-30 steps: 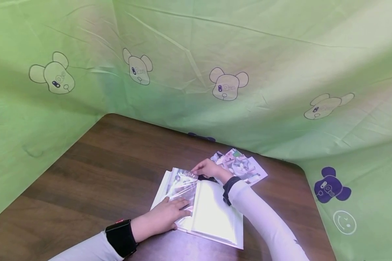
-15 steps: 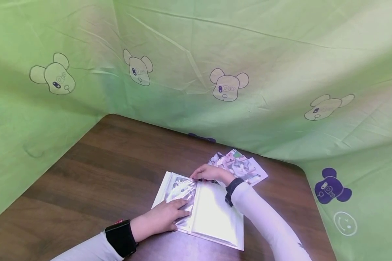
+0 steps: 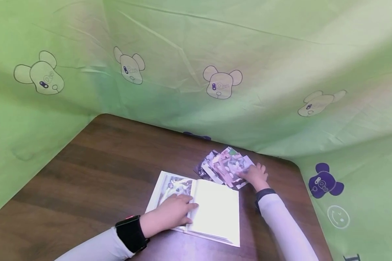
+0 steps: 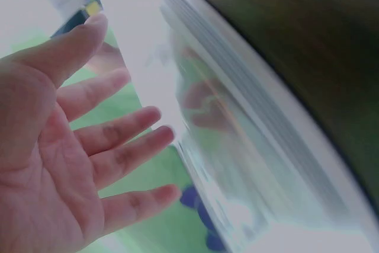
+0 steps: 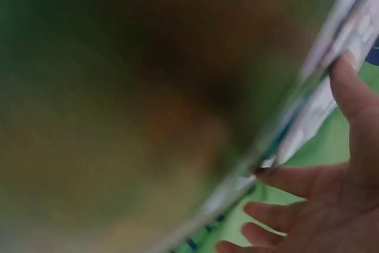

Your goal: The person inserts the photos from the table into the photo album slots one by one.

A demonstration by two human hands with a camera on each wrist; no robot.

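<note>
An opened photo album [image 3: 215, 210] lies on the table with a white right page. Its left page holds a photo of an animal [image 3: 177, 186], partly covered by my left hand [image 3: 170, 214]. The left wrist view shows that hand [image 4: 77, 140] with fingers spread and fairly straight beside the album's page edges [image 4: 254, 105]. Beyond the album, several cat photos [image 3: 227, 166] overlap in a fanned pile. My right hand [image 3: 256, 176] touches the pile's right side with its thumb. In the right wrist view the photos [image 5: 311, 117] lie by the thumb and forefinger, the other fingers apart.
The brown wooden table [image 3: 94, 174] has rounded far corners. A green cloth [image 3: 170, 90] printed with bear heads hangs around its far and side edges. Each wrist wears a black band [image 3: 130, 233].
My right hand has left the album's top edge and moved right to the photo pile. The clear film on the left page no longer stands up. My left hand has shifted slightly right.
</note>
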